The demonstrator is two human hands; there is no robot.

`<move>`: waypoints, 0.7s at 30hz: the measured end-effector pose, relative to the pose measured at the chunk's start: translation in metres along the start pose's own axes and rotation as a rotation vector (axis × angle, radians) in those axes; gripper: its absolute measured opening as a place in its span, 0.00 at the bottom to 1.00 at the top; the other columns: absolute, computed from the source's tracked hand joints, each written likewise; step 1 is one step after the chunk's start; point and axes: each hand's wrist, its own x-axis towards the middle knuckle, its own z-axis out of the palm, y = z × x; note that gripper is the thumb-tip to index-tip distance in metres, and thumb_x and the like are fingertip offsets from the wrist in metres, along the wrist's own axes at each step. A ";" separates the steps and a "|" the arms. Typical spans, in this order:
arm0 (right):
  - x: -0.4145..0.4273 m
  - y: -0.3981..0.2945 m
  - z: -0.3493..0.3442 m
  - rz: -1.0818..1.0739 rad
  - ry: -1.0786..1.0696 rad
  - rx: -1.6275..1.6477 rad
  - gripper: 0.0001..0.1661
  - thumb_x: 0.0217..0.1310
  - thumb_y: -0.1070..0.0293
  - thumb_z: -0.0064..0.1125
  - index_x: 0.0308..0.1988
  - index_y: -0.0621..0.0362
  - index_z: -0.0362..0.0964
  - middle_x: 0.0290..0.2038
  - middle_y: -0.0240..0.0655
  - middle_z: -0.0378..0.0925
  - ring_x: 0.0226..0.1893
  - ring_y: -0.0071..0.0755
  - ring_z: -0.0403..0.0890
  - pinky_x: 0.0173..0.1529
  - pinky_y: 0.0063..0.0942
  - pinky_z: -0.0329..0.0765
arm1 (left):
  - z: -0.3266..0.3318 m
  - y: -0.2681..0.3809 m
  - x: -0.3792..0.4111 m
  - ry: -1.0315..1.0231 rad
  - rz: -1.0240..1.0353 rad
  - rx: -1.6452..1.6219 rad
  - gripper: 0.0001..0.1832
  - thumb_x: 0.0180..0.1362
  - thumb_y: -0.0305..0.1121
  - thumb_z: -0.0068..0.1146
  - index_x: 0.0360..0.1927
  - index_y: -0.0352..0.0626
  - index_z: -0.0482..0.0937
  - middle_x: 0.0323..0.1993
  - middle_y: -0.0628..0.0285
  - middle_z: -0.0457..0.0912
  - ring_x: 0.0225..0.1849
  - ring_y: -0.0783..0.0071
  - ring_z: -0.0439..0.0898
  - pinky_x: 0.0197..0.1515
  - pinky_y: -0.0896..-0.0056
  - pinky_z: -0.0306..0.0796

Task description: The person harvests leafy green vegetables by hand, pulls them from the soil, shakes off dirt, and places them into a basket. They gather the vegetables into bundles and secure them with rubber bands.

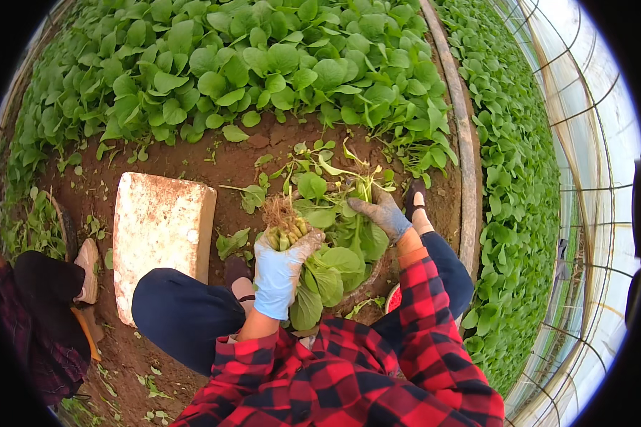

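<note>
My left hand (286, 264), in a soiled light-blue glove, grips a bunch of leafy green plants (312, 293) by the stem bases. Their brown roots (279, 211) point away from me and the broad leaves hang towards my lap. To its right, my right hand (382, 213), in a dirty grey-blue glove, is closed around the stems of further greens (360, 192), with pale roots and thin stems sticking out beyond the fingers. Leaves lie beneath and between both hands, over a round container's rim (371, 277) that is mostly hidden.
A soil-stained white foam block (160, 229) stands left of my knee. Dense leafy greens (278, 64) grow ahead, bordered on the right by a long rail (462, 144). A red-and-white container (393, 299) is partly hidden by my right sleeve. Another person (45, 320) sits at far left beside a basket (63, 221).
</note>
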 end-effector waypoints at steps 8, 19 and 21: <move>-0.086 -0.063 0.008 -0.088 0.076 0.324 0.28 0.61 0.62 0.63 0.57 0.63 0.70 0.51 0.34 0.77 0.50 0.26 0.76 0.57 0.27 0.71 | 0.005 -0.026 -0.011 -0.183 0.178 0.305 0.36 0.47 0.24 0.70 0.62 0.35 0.68 0.51 0.58 0.78 0.49 0.72 0.79 0.52 0.72 0.74; -0.115 -0.086 0.042 -0.461 0.278 0.519 0.28 0.60 0.73 0.64 0.59 0.65 0.66 0.53 0.36 0.76 0.50 0.24 0.77 0.54 0.26 0.74 | 0.035 -0.028 -0.040 -0.110 0.442 1.070 0.36 0.41 0.35 0.73 0.57 0.40 0.73 0.42 0.52 0.85 0.45 0.61 0.85 0.47 0.65 0.77; -0.102 -0.083 0.041 -0.558 0.312 0.648 0.29 0.59 0.73 0.65 0.58 0.65 0.67 0.52 0.36 0.76 0.48 0.25 0.78 0.52 0.27 0.76 | 0.038 -0.018 -0.048 -0.080 0.375 1.285 0.36 0.42 0.37 0.71 0.57 0.39 0.73 0.44 0.50 0.84 0.46 0.58 0.84 0.48 0.64 0.77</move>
